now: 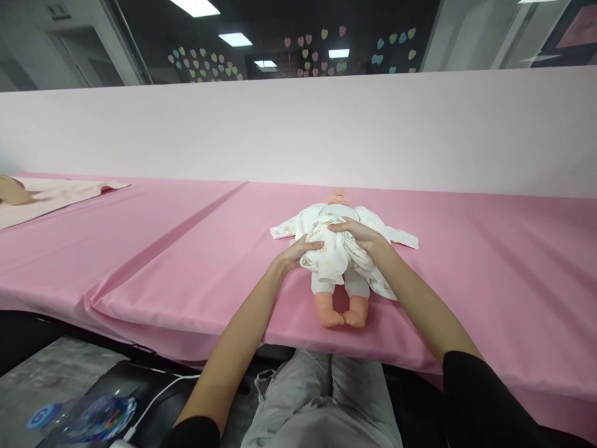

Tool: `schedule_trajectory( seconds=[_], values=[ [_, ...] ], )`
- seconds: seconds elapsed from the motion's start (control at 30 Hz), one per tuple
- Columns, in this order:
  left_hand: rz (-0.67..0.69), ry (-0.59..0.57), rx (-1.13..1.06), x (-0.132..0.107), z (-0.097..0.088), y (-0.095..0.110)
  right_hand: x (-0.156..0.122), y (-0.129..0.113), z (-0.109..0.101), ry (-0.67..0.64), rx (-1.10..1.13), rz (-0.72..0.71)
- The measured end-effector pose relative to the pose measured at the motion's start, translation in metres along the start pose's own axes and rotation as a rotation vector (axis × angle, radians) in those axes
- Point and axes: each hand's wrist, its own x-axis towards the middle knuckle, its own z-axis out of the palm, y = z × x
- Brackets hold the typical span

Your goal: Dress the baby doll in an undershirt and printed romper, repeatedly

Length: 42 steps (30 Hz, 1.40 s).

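A baby doll (338, 311) lies on its back on the pink table (489, 280), feet toward me, head at the far end. It wears a white printed garment (333, 249) with sleeves spread to both sides. My left hand (301, 250) grips a bunched fold of the garment at the doll's left side. My right hand (357, 235) is closed on the cloth over the doll's belly. The bare feet stick out near the table's front edge.
A pale pink cloth (56, 194) lies at the far left of the table with another person's hand (13, 191) on it. A low pink wall (298, 130) runs behind the table. My lap and a white cable (158, 395) show below the table edge.
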Motion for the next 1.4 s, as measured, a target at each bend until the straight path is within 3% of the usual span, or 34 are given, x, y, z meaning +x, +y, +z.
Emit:
schedule_trajectory(
  seconds=[0.1,0.2,0.33,0.43,0.5,0.6,0.73,0.9,1.07,1.27,1.4],
  values=[
    [0.079,0.092,-0.169,0.001,0.006,0.001,0.002,0.009,0.004,-0.008,0.059,-0.038],
    [0.108,0.17,-0.276,0.003,0.014,0.002,-0.004,0.004,0.003,0.073,-0.059,0.007],
    [0.052,0.076,-0.256,0.005,0.021,-0.002,-0.017,-0.013,-0.007,0.018,-0.381,0.085],
    [0.112,0.043,-0.191,0.003,0.018,-0.004,-0.02,-0.021,-0.014,0.091,-0.575,0.093],
    [0.151,0.002,-0.135,0.0,0.014,-0.004,-0.018,-0.022,-0.015,0.129,-0.512,0.044],
    [0.113,-0.074,-0.014,-0.002,0.008,-0.002,-0.011,-0.018,-0.01,0.103,-0.226,-0.084],
    [0.111,0.0,0.01,0.003,0.004,-0.002,-0.004,-0.013,0.001,0.107,-0.021,-0.105],
    [0.22,0.078,-0.141,0.005,0.004,0.004,-0.012,-0.011,0.005,-0.008,-0.081,-0.046],
    [0.134,0.106,-0.263,0.0,0.007,0.011,-0.015,-0.01,0.004,0.003,-0.323,0.036],
    [0.202,0.114,-0.253,0.003,0.006,0.01,-0.009,-0.012,0.019,0.042,0.092,-0.17],
    [0.23,0.091,-0.267,0.003,0.008,0.007,-0.011,-0.017,0.03,0.02,0.222,-0.126]
  ],
)
